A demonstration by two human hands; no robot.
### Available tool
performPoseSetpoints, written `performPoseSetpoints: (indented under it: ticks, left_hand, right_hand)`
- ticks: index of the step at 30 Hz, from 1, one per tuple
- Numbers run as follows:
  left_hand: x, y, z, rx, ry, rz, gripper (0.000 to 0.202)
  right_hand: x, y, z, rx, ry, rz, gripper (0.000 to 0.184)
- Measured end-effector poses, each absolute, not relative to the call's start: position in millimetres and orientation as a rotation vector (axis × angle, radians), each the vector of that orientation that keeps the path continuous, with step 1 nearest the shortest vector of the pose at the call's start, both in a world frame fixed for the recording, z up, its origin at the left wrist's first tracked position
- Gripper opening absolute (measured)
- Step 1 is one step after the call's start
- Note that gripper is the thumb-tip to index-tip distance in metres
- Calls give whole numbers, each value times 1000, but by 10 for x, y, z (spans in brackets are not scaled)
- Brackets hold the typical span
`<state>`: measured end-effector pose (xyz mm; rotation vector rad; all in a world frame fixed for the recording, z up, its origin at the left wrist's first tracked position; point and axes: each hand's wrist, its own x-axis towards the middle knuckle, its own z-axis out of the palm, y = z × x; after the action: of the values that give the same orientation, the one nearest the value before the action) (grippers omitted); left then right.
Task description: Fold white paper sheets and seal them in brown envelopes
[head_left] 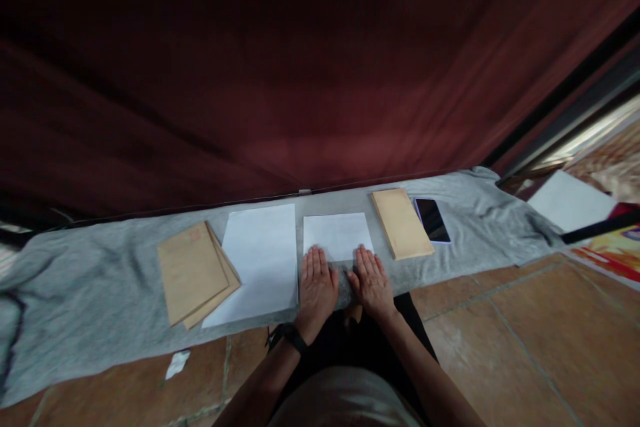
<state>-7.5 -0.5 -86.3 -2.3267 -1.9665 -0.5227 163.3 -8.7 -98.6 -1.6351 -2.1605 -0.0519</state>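
Observation:
A folded white sheet of paper (336, 232) lies on the grey cloth (125, 340) straight in front of me. My left hand (317, 283) rests flat, fingers stretched out, its fingertips on the sheet's near left corner. At the near right corner, my right hand (371, 280) lies flat too, fingertips touching the paper's edge. Neither hand grips anything. Left of the sheet is a stack of larger white paper (263, 260), partly overlapped by several brown envelopes (193, 270). On the right sits a pile of brown envelopes (400, 223).
A smartphone (433, 220) lies right of the envelope pile. Behind the cloth-covered surface hangs a dark red curtain (320, 93). A crumpled white scrap (177, 364) is on the tiled floor (500, 347). White board or paper (573, 200) and a colourful printed item (615, 250) are at far right.

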Motion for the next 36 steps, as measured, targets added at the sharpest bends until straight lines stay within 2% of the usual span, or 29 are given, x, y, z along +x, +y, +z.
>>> performPoseSetpoints:
  ticks: [7,17,26,36]
  left_hand:
    - [13,413,-875,-2553,-1799,-490,61]
    - [-89,961,-884,-2429,-1942,-429,64]
    - [-116,1029,-841,-2304,-2063,-431,71]
    - [-147,1008,-817,-2347,-1994,-426,59]
  right_hand:
    - [1616,-92,-947,-1646,-2163,-88,63]
    - [1613,-90,-951,-1658,-2163,-90,64]
    - [1611,-92,-944,-1653,-2168,-149,63]
    - [1609,-92,-939,-1681,-2186,-105,62]
